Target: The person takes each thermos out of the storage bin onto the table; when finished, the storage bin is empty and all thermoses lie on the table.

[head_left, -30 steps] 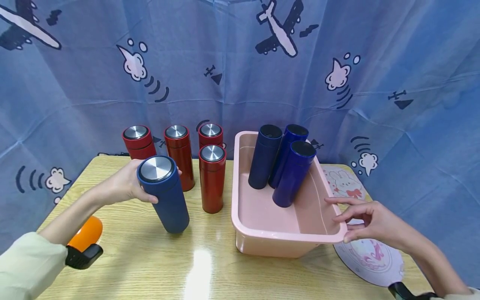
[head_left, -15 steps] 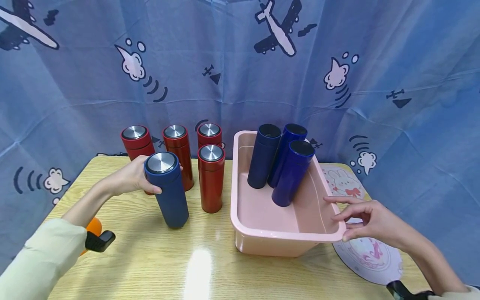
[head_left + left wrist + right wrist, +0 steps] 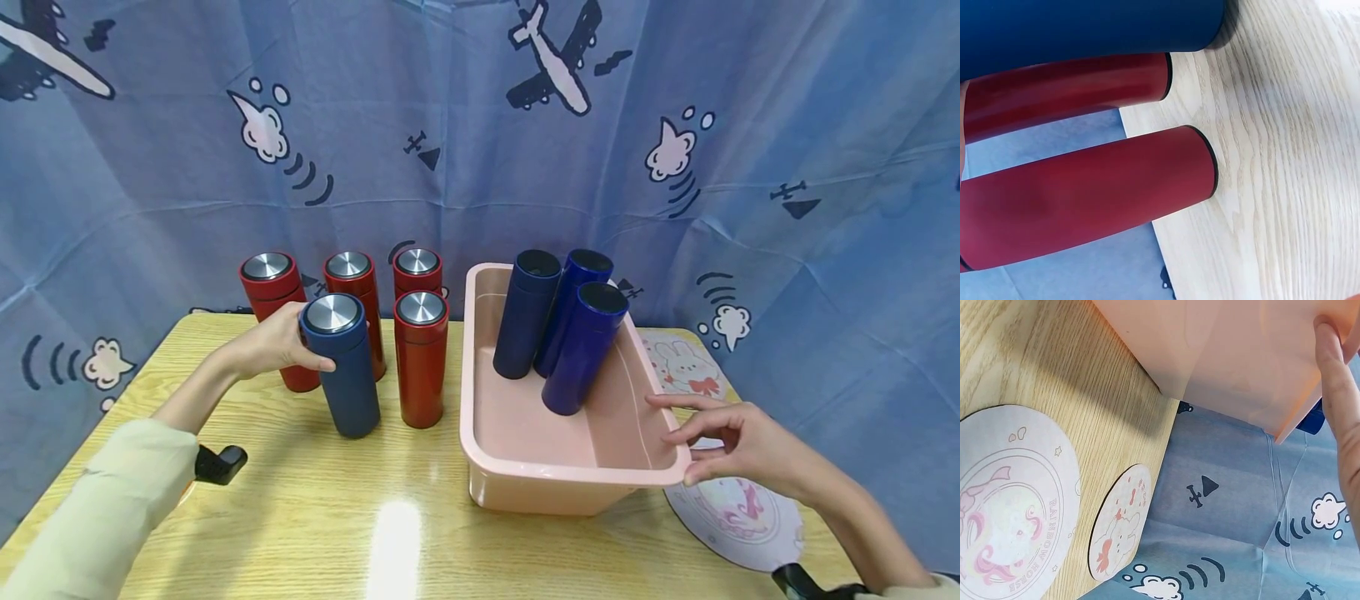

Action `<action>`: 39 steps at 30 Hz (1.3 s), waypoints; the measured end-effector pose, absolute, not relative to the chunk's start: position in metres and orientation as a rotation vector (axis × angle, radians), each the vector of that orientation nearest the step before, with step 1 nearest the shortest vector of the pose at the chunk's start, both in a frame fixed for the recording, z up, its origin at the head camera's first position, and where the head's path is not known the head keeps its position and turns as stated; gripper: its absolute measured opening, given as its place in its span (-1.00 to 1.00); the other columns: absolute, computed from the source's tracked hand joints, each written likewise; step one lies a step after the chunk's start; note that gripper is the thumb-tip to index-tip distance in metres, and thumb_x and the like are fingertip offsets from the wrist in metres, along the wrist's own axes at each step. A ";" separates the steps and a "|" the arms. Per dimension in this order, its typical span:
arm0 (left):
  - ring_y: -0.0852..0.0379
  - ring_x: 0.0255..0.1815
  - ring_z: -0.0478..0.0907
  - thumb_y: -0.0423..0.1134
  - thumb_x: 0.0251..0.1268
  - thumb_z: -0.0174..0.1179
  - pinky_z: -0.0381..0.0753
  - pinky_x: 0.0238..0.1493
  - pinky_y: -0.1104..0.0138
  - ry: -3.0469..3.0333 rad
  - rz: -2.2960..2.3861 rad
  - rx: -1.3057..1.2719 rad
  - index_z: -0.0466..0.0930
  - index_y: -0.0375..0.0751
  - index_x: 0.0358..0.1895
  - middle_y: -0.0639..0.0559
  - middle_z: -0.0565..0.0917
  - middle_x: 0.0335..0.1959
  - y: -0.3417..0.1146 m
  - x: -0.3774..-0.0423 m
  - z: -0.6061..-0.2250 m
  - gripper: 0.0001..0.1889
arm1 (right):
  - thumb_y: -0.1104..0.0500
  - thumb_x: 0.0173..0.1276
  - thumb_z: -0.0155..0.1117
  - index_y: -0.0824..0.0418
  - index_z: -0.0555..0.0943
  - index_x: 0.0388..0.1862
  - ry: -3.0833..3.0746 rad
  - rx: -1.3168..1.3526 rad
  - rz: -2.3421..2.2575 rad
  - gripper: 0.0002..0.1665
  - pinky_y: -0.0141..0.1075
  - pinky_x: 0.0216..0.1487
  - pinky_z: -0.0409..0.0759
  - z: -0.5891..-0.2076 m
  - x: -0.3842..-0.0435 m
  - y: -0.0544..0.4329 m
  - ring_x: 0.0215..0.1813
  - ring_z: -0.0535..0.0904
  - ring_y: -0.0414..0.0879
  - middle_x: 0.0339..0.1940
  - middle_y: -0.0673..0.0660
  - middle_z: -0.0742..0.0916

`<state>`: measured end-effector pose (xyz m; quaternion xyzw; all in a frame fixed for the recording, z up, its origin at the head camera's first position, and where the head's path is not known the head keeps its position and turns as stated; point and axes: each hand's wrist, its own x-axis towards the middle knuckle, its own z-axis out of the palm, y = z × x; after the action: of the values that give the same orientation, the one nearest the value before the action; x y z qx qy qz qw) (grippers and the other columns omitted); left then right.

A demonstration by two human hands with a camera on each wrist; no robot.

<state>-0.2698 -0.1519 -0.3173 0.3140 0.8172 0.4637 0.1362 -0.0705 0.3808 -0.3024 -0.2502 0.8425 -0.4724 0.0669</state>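
My left hand grips a blue thermos with a silver lid near its top, fingers behind and thumb in front. The thermos is upright; whether its base touches the table I cannot tell. Several red thermoses stand close by, among them a matte one behind my hand and a glossy one to the right. My right hand holds the right rim of a pink bin, the thumb at its corner. Inside the bin lean a matte dark blue thermos and two glossy ones, the nearer one in front.
A round mat with a pink horse print and a rabbit-print mat lie right of the bin. A blue patterned curtain hangs behind the wooden table. My left sleeve hides most of an orange object.
My left hand has carried the blue thermos slightly right and farther back, bringing it more upright among the red ones. The right hand keeps its hold on the bin's rim.
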 end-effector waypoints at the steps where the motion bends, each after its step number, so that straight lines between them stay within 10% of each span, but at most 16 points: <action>1: 0.15 -0.07 0.57 -0.40 -0.07 0.48 0.54 0.05 0.24 2.373 1.338 0.903 0.45 -0.40 0.14 -0.21 0.63 0.00 -0.151 -0.271 -0.318 -0.38 | 0.50 0.04 0.39 0.29 0.69 -0.09 2.538 -0.755 -1.424 -0.60 -0.46 -0.04 0.58 -0.303 -0.071 0.381 0.40 0.00 -0.59 0.33 -0.18 0.50; 28: 0.15 -0.21 0.52 -0.38 0.00 0.44 0.54 -0.11 0.33 2.238 1.384 0.810 0.38 -0.42 0.16 -0.06 0.62 -0.13 -0.150 -0.279 -0.323 -0.38 | 0.55 0.06 0.34 0.37 0.66 -0.05 2.432 -0.770 -1.509 -0.58 -0.39 -0.07 0.63 -0.305 -0.072 0.383 0.37 0.20 -0.49 0.36 -0.17 0.47; 35: -0.03 0.26 0.45 -0.47 0.08 0.35 0.50 0.14 0.34 2.139 1.555 0.699 0.10 -0.47 0.41 -0.34 0.41 0.28 -0.162 -0.274 -0.321 -0.17 | 0.57 0.04 0.35 0.35 0.66 -0.05 2.450 -0.798 -1.498 -0.56 -0.41 -0.06 0.62 -0.305 -0.072 0.384 0.38 0.19 -0.48 0.36 -0.15 0.47; 39: 0.16 0.21 0.49 -0.50 0.12 0.31 0.53 0.09 0.37 2.106 1.671 0.706 0.10 -0.50 0.40 -0.04 0.54 0.20 -0.168 -0.269 -0.320 -0.22 | 0.55 0.02 0.37 0.32 0.68 -0.06 2.505 -0.798 -1.459 -0.55 -0.45 -0.06 0.59 -0.305 -0.072 0.382 0.38 0.17 -0.48 0.35 -0.14 0.48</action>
<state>-0.2686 -0.1684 -0.3201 0.2498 0.7453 0.5914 0.1799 -0.0718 0.3825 -0.3051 -0.2649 0.8313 -0.4840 0.0673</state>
